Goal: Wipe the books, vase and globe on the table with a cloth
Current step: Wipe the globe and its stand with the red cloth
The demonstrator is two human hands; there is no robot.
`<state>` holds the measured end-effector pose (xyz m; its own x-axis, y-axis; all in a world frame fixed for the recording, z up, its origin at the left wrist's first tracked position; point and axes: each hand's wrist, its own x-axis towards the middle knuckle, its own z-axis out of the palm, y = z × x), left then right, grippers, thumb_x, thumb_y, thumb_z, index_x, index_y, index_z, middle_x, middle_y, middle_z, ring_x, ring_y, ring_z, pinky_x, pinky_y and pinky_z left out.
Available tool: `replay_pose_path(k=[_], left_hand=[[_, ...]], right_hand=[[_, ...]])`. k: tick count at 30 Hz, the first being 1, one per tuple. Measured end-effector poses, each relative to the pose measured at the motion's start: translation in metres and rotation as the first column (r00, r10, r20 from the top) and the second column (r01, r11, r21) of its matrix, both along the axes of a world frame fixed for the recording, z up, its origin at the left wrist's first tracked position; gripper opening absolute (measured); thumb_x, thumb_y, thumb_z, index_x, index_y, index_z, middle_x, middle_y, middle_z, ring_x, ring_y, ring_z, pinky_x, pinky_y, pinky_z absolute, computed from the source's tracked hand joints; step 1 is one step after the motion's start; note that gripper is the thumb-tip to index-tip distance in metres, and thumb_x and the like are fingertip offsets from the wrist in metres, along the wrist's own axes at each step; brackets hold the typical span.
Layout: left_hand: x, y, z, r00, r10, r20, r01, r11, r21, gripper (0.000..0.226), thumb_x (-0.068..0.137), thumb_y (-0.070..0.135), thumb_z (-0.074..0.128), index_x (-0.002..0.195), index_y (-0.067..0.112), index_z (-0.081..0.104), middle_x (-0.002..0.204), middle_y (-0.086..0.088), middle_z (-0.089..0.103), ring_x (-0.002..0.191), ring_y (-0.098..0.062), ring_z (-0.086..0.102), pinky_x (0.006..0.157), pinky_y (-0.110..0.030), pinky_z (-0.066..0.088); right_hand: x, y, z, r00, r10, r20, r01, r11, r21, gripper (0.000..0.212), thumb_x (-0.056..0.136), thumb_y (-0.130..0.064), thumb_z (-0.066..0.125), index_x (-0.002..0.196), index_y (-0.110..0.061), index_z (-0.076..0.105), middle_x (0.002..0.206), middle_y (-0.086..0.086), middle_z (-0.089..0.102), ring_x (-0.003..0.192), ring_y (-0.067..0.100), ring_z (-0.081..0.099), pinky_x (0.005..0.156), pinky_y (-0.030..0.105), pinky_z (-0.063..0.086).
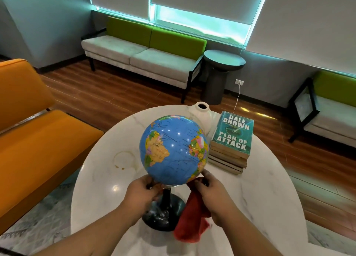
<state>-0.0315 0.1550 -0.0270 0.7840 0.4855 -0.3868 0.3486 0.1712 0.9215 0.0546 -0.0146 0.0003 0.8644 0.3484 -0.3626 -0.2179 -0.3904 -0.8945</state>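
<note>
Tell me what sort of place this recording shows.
Probably a lounge or waiting area: a green sofa stands along the wall under window blinds, an orange sofa is on the left, and a round marble table is in front.

vase [201, 113] partly behind globe [173, 153], lower books' [228, 160] covers hidden

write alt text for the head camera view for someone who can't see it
A blue globe on a black stand sits on a round white table; the left hand grips its underside and the right hand holds a red cloth against it. Behind it are a white vase and a stack of books.
</note>
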Motion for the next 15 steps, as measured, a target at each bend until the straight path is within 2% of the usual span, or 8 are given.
replay_pose_path(k=[2,6,8,11,13,15], left_hand=[[0.001,0.000,0.000,0.998,-0.059,-0.004,0.059,0.998,-0.003,0.015,0.085,0.004,0.069,0.099,0.010,0.066,0.089,-0.004,0.075,0.082,-0.023,0.068,0.078,-0.036,0.055],[0.001,-0.001,0.000,0.995,-0.100,0.009,0.100,0.995,-0.030,0.019,0.085,0.003,0.068,0.102,0.011,0.066,0.096,-0.003,0.075,0.092,-0.021,0.071,0.081,-0.032,0.058],[0.001,-0.001,-0.002,0.994,-0.108,0.004,0.108,0.994,-0.012,0.020,0.086,0.003,0.068,0.102,0.014,0.066,0.096,-0.002,0.075,0.092,-0.022,0.071,0.081,-0.031,0.057],[0.000,-0.003,-0.001,0.989,-0.150,0.006,0.150,0.989,0.000,0.020,0.085,0.005,0.069,0.103,0.014,0.068,0.097,-0.003,0.075,0.094,-0.022,0.070,0.086,-0.036,0.056],[0.000,-0.002,0.000,0.986,-0.165,0.005,0.165,0.986,-0.003,0.021,0.086,0.004,0.069,0.104,0.015,0.067,0.099,-0.004,0.074,0.094,-0.022,0.071,0.086,-0.036,0.057],[-0.002,-0.001,0.003,0.985,-0.172,0.008,0.172,0.985,-0.013,0.022,0.086,0.002,0.068,0.104,0.015,0.067,0.098,-0.003,0.075,0.091,-0.019,0.071,0.079,-0.028,0.058]], right_hand=[[0.004,0.001,0.001,1.000,-0.007,-0.021,0.007,1.000,-0.003,0.027,0.088,-0.013,0.062,0.111,-0.027,0.062,0.086,0.000,0.074,0.087,0.023,0.070,0.085,0.043,0.055],[0.008,-0.002,-0.005,0.997,-0.042,-0.068,0.043,0.999,0.025,0.031,0.089,-0.009,0.059,0.117,-0.024,0.058,0.091,0.002,0.074,0.087,0.016,0.071,0.085,0.041,0.056],[0.008,-0.005,-0.007,0.992,-0.088,-0.090,0.093,0.995,0.047,0.039,0.090,-0.003,0.053,0.120,-0.027,0.054,0.093,0.008,0.072,0.086,0.021,0.070,0.078,0.039,0.057],[0.010,-0.010,-0.011,0.976,-0.157,-0.148,0.179,0.973,0.146,0.047,0.091,0.003,0.043,0.126,-0.029,0.049,0.093,0.015,0.070,0.079,0.022,0.069,0.067,0.030,0.053],[0.011,-0.015,-0.011,0.966,-0.184,-0.183,0.214,0.964,0.158,0.038,0.096,-0.005,0.042,0.125,-0.031,0.044,0.089,0.016,0.072,0.077,0.023,0.070,0.067,0.032,0.052],[0.012,-0.019,-0.008,0.966,-0.166,-0.197,0.198,0.968,0.156,0.026,0.100,-0.012,0.042,0.122,-0.023,0.051,0.085,0.019,0.072,0.072,0.024,0.068,0.062,0.033,0.053]])
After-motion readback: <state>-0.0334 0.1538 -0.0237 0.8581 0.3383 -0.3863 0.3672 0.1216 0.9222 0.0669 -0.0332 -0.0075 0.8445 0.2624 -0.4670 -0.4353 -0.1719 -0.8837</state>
